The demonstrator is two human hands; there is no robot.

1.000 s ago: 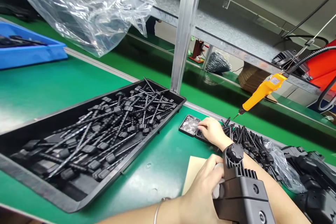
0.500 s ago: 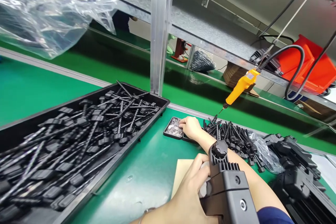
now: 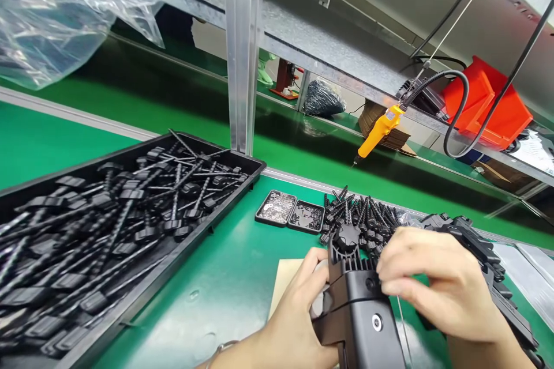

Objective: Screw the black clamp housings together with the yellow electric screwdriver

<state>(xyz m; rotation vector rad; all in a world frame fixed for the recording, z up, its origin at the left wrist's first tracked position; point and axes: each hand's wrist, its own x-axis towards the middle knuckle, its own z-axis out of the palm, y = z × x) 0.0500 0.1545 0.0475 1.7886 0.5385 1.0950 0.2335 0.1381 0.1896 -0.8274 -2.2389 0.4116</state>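
Note:
My left hand point(image 3: 294, 311) is wrapped round the left side of a black plastic device point(image 3: 372, 317) with a ridged top and a lobed black knob point(image 3: 347, 237). A light grey rounded piece point(image 3: 319, 294) shows between my left fingers and the device. At the device's right side, next to its upper screw hole point(image 3: 370, 283), my right hand point(image 3: 437, 277) has its thumb and fingertips pinched together. Whatever they hold is too small or hidden to name. Beyond are two small black trays, one of shiny metal washers or nuts point(image 3: 277, 206), the other of tiny dark parts point(image 3: 306, 216).
On the left lies a large black tray point(image 3: 190, 242) of long black threaded rods with knobs. Shorter knobbed rods point(image 3: 367, 213) are heaped behind the device. More black assemblies point(image 3: 471, 242) lie at right. A yellow electric screwdriver point(image 3: 378, 134) hangs from a cable near a metal post point(image 3: 243, 57).
My right hand has left the small tray of metal pieces and come back to the device's right side. My left hand keeps its hold. The view has shifted slightly.

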